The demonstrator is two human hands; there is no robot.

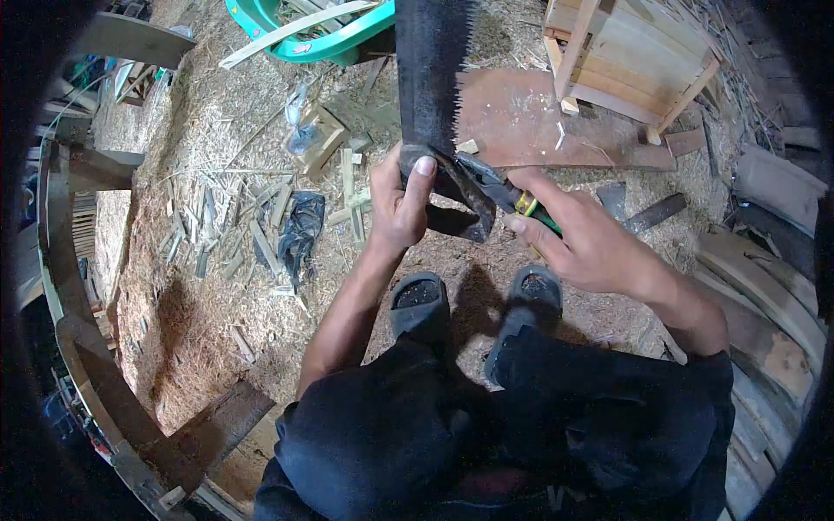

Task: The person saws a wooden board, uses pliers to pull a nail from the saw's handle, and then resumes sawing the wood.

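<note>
A hand saw (pixel 433 82) points away from me, its dark blade upright in view with teeth along the right edge. My left hand (pixel 401 201) is closed around the saw where blade meets handle, thumb pressed on top. Below that grip, the saw's dark handle (pixel 465 224) sticks out to the right. Pliers (pixel 497 186) with green and yellow grips are in my right hand (pixel 595 239), fingers closed around them. The pliers' jaws meet the saw near the handle's upper part; exactly what they pinch is too small to tell.
Sawdust and wood scraps (pixel 269 221) cover the ground, with a black plastic bag (pixel 304 227) among them. Ahead lie a green tub (pixel 347 39), a reddish-brown board (pixel 521 122) and a wooden frame (pixel 638 69). Curved timbers (pixel 764 286) are stacked at right; a curved wooden frame (pixel 78 339) stands left.
</note>
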